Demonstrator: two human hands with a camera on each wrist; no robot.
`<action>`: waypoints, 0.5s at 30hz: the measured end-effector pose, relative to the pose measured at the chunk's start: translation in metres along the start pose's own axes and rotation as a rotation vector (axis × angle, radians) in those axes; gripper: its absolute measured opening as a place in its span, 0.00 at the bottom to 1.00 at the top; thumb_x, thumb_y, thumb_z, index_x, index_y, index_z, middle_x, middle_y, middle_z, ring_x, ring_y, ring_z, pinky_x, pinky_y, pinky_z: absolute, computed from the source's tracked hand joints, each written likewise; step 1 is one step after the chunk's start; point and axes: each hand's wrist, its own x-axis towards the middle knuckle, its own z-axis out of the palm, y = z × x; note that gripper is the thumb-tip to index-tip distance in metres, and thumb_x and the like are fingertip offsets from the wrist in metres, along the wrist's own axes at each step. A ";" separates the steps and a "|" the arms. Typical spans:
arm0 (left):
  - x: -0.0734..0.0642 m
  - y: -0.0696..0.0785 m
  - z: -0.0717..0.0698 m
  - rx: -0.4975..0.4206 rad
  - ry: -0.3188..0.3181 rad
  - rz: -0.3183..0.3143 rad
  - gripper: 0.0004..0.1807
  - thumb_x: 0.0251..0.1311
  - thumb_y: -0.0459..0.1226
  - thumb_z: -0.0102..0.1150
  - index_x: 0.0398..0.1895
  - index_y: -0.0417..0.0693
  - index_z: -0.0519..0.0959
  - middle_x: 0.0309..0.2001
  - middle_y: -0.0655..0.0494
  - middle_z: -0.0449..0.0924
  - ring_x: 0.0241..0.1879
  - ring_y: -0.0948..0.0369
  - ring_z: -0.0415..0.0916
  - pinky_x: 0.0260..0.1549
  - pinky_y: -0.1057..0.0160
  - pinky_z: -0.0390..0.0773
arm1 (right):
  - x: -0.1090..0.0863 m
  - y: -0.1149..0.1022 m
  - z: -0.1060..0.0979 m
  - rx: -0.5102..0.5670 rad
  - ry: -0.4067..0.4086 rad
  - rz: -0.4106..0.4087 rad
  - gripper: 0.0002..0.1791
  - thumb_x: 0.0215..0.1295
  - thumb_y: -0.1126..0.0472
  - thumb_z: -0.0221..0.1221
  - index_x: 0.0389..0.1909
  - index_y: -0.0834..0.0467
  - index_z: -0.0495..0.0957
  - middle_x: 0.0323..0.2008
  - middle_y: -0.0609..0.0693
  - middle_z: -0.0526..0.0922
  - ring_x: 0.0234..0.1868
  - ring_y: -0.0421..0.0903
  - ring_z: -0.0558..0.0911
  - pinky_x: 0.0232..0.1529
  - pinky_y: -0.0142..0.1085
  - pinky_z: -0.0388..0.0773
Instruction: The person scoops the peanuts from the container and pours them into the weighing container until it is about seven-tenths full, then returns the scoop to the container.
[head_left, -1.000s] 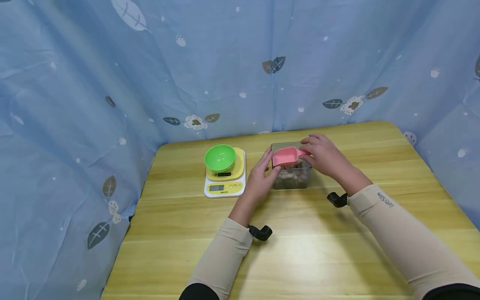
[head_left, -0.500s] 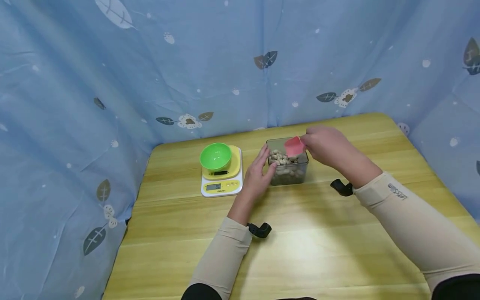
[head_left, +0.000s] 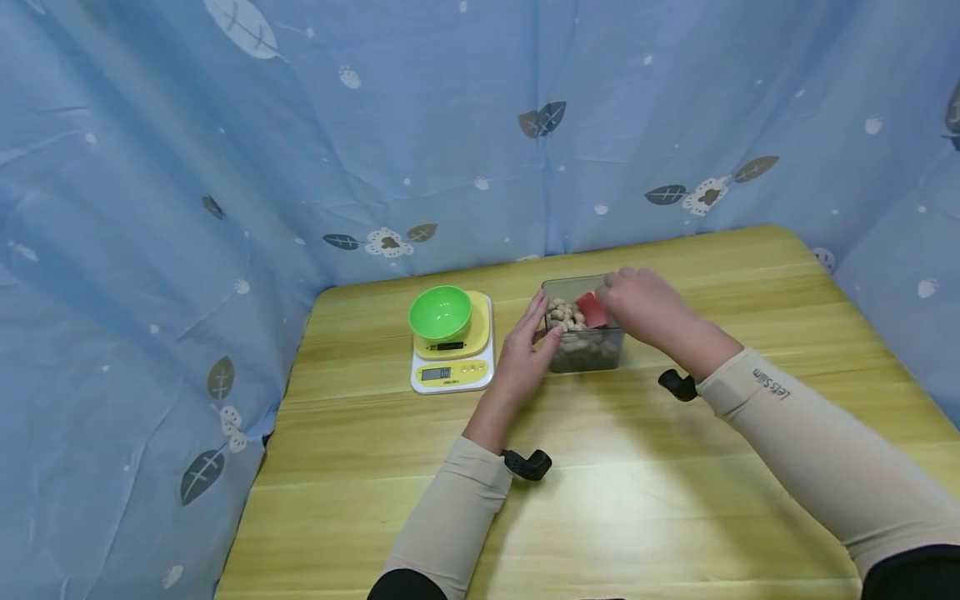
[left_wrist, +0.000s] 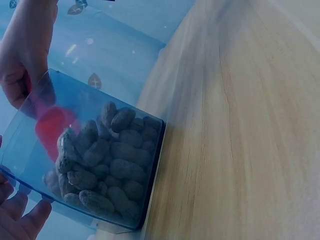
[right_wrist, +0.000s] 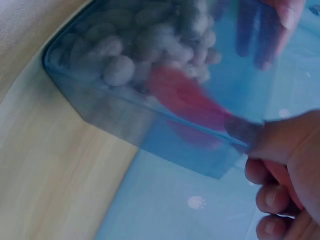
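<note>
A clear grey plastic box [head_left: 567,287] of unshelled peanuts [left_wrist: 125,170] stands on the table. My right hand [head_left: 648,312] grips the handle of a pink scoop [head_left: 592,310] at the box's right side. In the right wrist view the scoop's head [right_wrist: 185,95] dips down inside the wall, against the peanuts. My left hand [head_left: 521,358] rests against the left wall of the box, fingers straight along it and the thumb by the front corner. Through the plastic in the right wrist view, those left fingers [right_wrist: 255,35] show on the outer side.
Left of the box is a yellow and white kitchen scale [head_left: 472,374], its display reading about 0.0. A green bowl [head_left: 441,314] sits on its plate. A blue patterned curtain [head_left: 480,142] hangs behind the wooden table [head_left: 637,500].
The right hand turned the scoop from lying level over the box to pointing down, and lowered it into the peanuts. The left hand has stayed at the box's left side.
</note>
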 end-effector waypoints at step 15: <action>0.000 0.001 0.004 0.010 0.026 -0.019 0.30 0.68 0.46 0.48 0.72 0.53 0.57 0.73 0.72 0.46 0.70 0.70 0.51 0.58 0.69 0.69 | -0.008 0.005 0.008 0.397 -0.123 0.205 0.09 0.64 0.62 0.58 0.40 0.62 0.82 0.34 0.54 0.77 0.35 0.51 0.77 0.38 0.45 0.76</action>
